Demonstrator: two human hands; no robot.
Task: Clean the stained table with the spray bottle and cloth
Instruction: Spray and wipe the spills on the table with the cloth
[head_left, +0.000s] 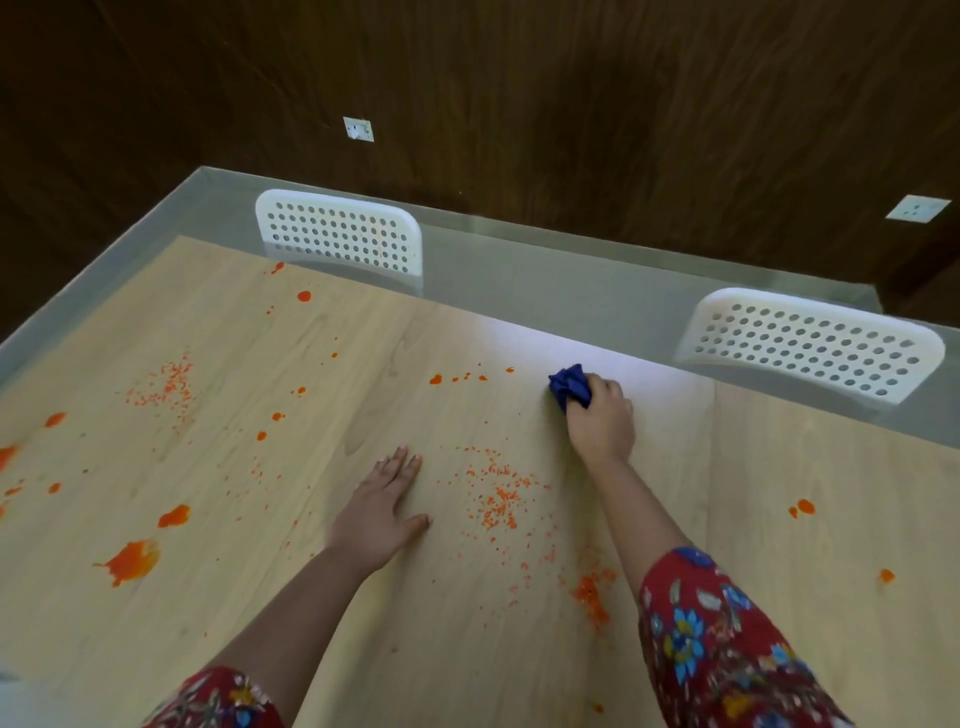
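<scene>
The table (363, 649) fills most of the frame, a pale wood-grain top scattered with orange stains. The biggest blot (132, 560) sits at lower left, with a smaller one (174, 516) just above it, and more drops run along the left edge. A row of small drops (457, 378) lies at centre, just left of the cloth (568, 389). Fine orange crumbs (498, 501) spread between the two arms, another patch (166, 387) shows at upper left, and a denser pile (592, 597) lies beside the right forearm. Two drops (802, 507) sit at right. The cloth is dark blue, bunched into a wad and pressed on the table near its far edge, right of centre. The right hand (600, 421) is closed around the cloth, fingers curled over it. The left hand (382, 506) lies flat on the table, palm down, fingers spread and holding nothing. Both sleeves (727, 649) are red with a flower print. Beyond the far edge stand two white chairs (340, 236) with perforated backs, against a dark wood wall (519, 93).
</scene>
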